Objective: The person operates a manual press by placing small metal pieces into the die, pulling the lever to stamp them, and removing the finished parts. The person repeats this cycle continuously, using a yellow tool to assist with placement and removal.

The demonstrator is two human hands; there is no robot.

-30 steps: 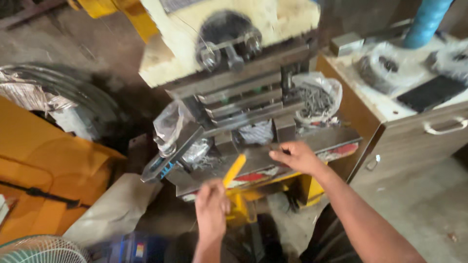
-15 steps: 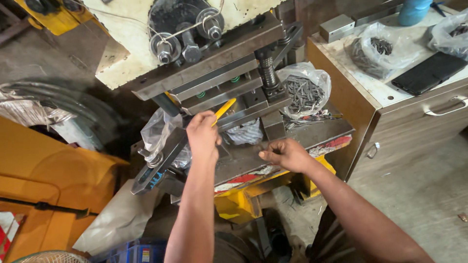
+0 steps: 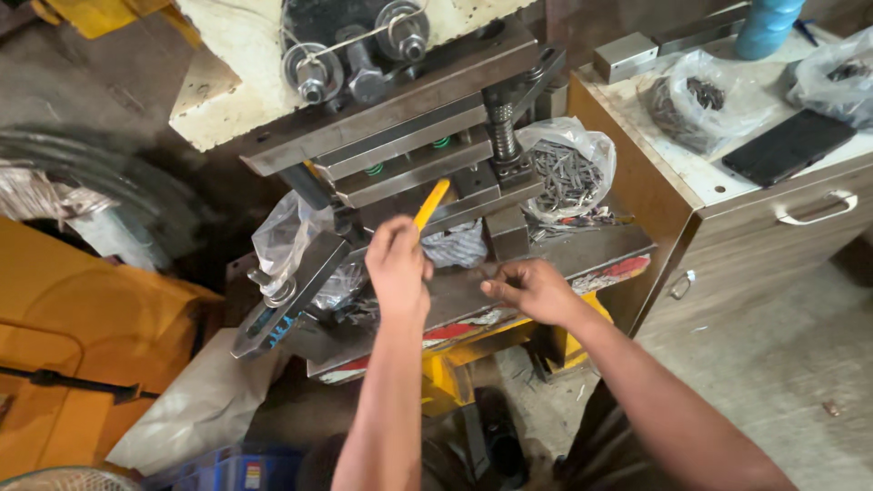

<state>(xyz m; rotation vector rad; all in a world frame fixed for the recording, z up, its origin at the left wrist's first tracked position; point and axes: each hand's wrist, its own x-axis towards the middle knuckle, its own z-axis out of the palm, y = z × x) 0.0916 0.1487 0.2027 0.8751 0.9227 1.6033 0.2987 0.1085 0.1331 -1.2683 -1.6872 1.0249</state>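
Workshop with grey concrete floor point(image 3: 782, 364), dusty and stained, seen from above. In the middle, one heavy steel press machine point(image 3: 400, 118) with cream-painted body, two round rollers at the top and a flat steel plate point(image 3: 582, 250) as work surface, worn red paint on its front edge. To the right, one wooden cabinet point(image 3: 718, 227) with a pale tabletop point(image 3: 700, 173), two drawers with metal handles. On that tabletop: two plastic bags with dark metal parts, one point(image 3: 696, 100) near the middle and one point(image 3: 837, 77) at the far right, one flat black phone point(image 3: 787, 145), one small steel block point(image 3: 626, 56), one blue cylinder point(image 3: 766, 25) at the back edge. On the machine itself, two more clear bags: one full of small grey metal pieces point(image 3: 566, 173) on the right side of the plate, one point(image 3: 286, 236) on the left side. Left hand point(image 3: 397, 264) closed around one yellow stick point(image 3: 430, 205), its tip pointing up and in between the die plates of the press. Right hand point(image 3: 532, 289) resting on the steel plate, fingers narrow and pinched together at the tips; what is between them, cannot tell. At the far left, orange sheet material point(image 3: 82, 364) and one coil of dark wire point(image 3: 100, 182).
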